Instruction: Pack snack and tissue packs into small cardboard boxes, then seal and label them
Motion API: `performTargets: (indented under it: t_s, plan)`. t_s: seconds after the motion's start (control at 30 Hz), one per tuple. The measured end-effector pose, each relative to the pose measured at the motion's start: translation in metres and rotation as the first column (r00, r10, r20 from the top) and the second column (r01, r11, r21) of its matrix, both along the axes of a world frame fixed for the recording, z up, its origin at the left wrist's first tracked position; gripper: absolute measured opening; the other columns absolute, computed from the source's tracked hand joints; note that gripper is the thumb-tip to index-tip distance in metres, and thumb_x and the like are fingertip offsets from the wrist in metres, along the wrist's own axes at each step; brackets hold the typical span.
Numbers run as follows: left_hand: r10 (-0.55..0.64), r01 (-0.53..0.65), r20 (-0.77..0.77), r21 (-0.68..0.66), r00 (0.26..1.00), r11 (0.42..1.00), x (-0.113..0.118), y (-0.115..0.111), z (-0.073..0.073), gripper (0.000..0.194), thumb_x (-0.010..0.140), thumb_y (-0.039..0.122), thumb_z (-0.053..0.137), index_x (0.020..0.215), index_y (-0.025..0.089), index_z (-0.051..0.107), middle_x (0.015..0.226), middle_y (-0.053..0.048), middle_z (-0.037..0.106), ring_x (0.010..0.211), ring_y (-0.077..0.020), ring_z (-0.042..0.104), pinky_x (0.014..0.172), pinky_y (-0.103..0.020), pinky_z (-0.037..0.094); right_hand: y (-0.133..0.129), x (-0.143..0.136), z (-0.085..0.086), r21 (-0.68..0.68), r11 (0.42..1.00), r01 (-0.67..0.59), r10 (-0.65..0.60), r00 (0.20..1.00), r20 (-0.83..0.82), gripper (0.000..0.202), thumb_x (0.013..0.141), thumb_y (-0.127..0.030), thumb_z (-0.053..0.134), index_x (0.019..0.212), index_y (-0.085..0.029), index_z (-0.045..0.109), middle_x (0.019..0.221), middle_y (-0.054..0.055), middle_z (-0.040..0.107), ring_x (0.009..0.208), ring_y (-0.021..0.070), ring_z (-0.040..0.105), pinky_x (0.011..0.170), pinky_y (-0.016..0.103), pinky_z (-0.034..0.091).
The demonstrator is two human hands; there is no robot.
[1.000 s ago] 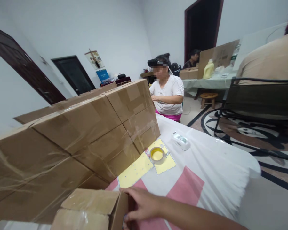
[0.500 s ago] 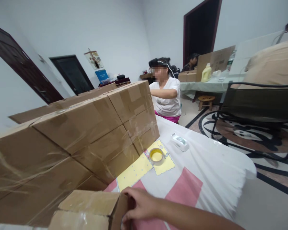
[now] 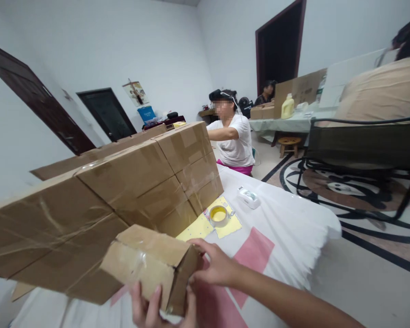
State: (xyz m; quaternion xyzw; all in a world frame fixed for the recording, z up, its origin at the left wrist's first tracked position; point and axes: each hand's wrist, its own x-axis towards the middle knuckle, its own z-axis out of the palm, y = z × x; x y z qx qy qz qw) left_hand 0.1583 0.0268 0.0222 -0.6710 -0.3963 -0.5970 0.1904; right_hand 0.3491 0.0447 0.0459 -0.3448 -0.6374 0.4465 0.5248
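A small brown cardboard box [image 3: 146, 259], with clear tape across its top seam, is held tilted between both hands above the table. My left hand [image 3: 157, 310] grips it from below, fingers on the near side and thumb at the right end. Around the box's right end curl the fingers of my right hand [image 3: 212, 264]. Just behind stands a stacked wall of taped cardboard boxes [image 3: 133, 182]. On a yellow dotted patch of the tablecloth lies a roll of tape [image 3: 218, 215], and a white device [image 3: 248, 197] rests beyond it.
The table [image 3: 294, 214] wears a white, pink and yellow cloth. Across it sits a person [image 3: 232, 136] in a white shirt and headset. To the right are a dark-framed chair [image 3: 362, 146], a wooden stool [image 3: 289, 145] and another table with a yellow jug [image 3: 287, 106].
The small box has risen off the table and tipped. My left hand has come into view beneath it. My right hand has moved up with the box, and the camera view has shifted slightly.
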Motion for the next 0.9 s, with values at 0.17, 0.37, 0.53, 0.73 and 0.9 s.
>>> performTargets:
  t_s: [0.17,0.37,0.53,0.73,0.9]
  plan:
    - [-0.228,0.228,0.024,-0.190,0.973,0.955,0.056,-0.031,0.021,0.080,0.073,0.013,0.083,0.140,0.026,0.040,0.166,-0.021,0.027,0.155,-0.0398,0.031,0.117,-0.068,0.039,-0.047,0.044,-0.015,-0.099,0.952,0.289,-0.286,0.957,0.041,0.079,0.063,-0.028,0.092,0.136,-0.023,0.062,0.105,0.004,0.074,0.097,0.0237,0.066,0.088,0.036,0.053]
    - [-0.403,0.406,0.077,-0.325,0.912,0.854,0.107,-0.061,-0.009,0.068,0.084,0.008,0.072,0.139,0.027,0.038,0.169,-0.020,0.021,0.159,-0.0345,0.025,0.119,-0.062,0.039,-0.097,0.091,-0.040,-0.128,0.875,0.466,-0.458,0.884,0.092,0.065,0.067,-0.026,0.086,0.129,-0.021,0.066,0.120,0.009,0.073,0.112,0.0300,0.067,0.099,0.043,0.052]
    - [-0.396,0.415,0.134,-0.411,0.908,0.812,0.117,-0.066,-0.036,0.059,0.087,0.011,0.069,0.137,0.024,0.040,0.169,-0.023,0.017,0.159,-0.0356,0.021,0.115,-0.063,0.043,-0.106,0.098,-0.060,-0.132,0.841,0.525,-0.489,0.841,0.229,0.053,0.071,-0.034,0.084,0.119,-0.018,0.069,0.107,0.009,0.076,0.099,0.0291,0.068,0.090,0.043,0.054]
    - [-0.412,0.433,0.138,-0.363,0.901,0.825,0.111,-0.058,-0.039,0.070,0.085,0.013,0.073,0.142,0.027,0.036,0.170,-0.021,0.015,0.161,-0.0348,0.017,0.118,-0.062,0.041,-0.109,0.096,-0.061,0.000,0.864,0.504,-0.487,0.835,0.257,0.091,0.083,-0.057,0.078,0.156,-0.019,0.037,0.151,0.020,0.053,0.139,0.0337,0.053,0.115,0.051,0.043]
    - [-0.468,0.496,0.168,-0.347,0.868,0.796,0.108,-0.056,-0.049,0.069,0.091,0.015,0.067,0.150,0.026,0.033,0.172,-0.022,0.012,0.161,-0.0356,0.015,0.118,-0.063,0.038,-0.112,0.082,-0.011,0.331,0.840,0.430,-0.543,0.696,0.470,0.110,0.078,-0.068,0.078,0.162,-0.020,0.025,0.165,0.021,0.035,0.155,0.0383,0.032,0.128,0.058,0.023]
